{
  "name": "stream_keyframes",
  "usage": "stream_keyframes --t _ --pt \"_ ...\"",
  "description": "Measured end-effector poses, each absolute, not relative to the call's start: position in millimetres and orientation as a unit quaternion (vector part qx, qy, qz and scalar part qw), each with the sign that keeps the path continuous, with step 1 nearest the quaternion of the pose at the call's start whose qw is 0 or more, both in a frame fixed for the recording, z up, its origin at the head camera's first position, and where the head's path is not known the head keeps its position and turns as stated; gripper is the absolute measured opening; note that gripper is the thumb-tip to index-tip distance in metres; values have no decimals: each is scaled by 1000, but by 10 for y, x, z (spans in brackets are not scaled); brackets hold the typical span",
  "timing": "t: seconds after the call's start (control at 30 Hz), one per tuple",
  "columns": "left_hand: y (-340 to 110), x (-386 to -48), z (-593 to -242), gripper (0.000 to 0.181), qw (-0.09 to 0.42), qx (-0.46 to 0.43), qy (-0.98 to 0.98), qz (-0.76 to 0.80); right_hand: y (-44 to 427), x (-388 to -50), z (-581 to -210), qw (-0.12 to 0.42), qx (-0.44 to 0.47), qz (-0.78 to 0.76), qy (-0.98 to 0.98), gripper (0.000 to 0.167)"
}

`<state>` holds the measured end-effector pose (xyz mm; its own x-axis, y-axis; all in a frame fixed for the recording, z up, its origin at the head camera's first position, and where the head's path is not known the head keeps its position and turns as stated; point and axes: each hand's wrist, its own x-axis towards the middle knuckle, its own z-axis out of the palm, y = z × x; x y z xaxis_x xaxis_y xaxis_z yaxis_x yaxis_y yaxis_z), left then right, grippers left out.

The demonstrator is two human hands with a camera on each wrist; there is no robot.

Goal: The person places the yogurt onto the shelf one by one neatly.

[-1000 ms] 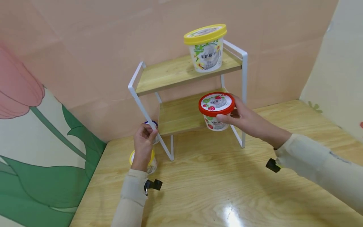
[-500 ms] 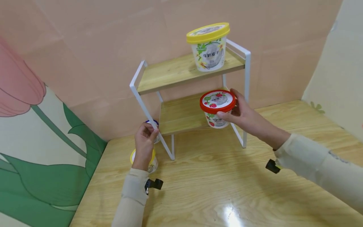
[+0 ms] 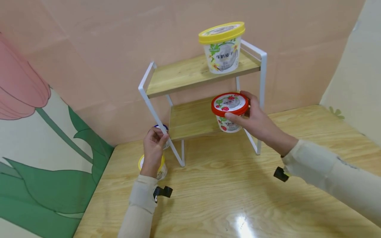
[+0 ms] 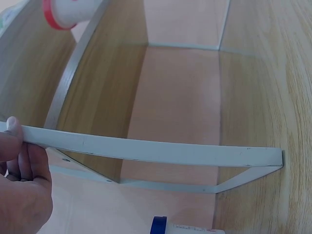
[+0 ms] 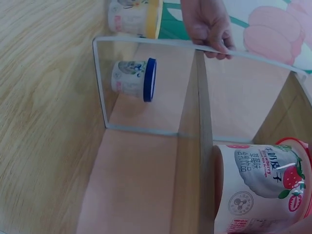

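Note:
My right hand (image 3: 259,120) grips a white paper tub with a red lid and strawberry print (image 3: 230,123), thumb in front and fingers behind. The tub is upright at the right front of the lower board (image 3: 193,119) of a two-tier shelf; in the right wrist view the tub (image 5: 263,187) has its base at the board, contact unclear. My left hand (image 3: 153,148) pinches the shelf's white left frame (image 3: 153,110) between thumb and fingers, as the left wrist view also shows at the frame bar (image 4: 146,148). A yellow-lidded tub (image 3: 223,54) stands on the top board.
Left of the shelf, on the wooden table (image 3: 208,198), stand a blue-lidded tub (image 5: 130,79) and another yellow-lidded tub (image 5: 134,18), both partly behind my left hand in the head view. A pink wall (image 3: 104,49) rises behind the shelf.
The head view has shifted slightly, moving the scene a little right and up. The red-lidded tub stays almost in place within the shelf, my right hand still around it. My left hand keeps its hold.

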<state>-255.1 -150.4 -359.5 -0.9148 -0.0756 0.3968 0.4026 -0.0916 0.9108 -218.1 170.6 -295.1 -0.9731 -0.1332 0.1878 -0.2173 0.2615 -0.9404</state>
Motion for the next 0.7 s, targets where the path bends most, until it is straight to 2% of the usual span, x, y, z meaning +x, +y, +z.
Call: stream_keyframes --t 0.47,0.7 --pt "-1501 -2557 -3613 32 173 -129 -656 -724 1719 -2320 -2966 28 93 587 -804 97" --pt "-1509 -2564 -3610 34 169 -129 -656 -724 1714 -2344 -2979 45 92 585 -805 96"
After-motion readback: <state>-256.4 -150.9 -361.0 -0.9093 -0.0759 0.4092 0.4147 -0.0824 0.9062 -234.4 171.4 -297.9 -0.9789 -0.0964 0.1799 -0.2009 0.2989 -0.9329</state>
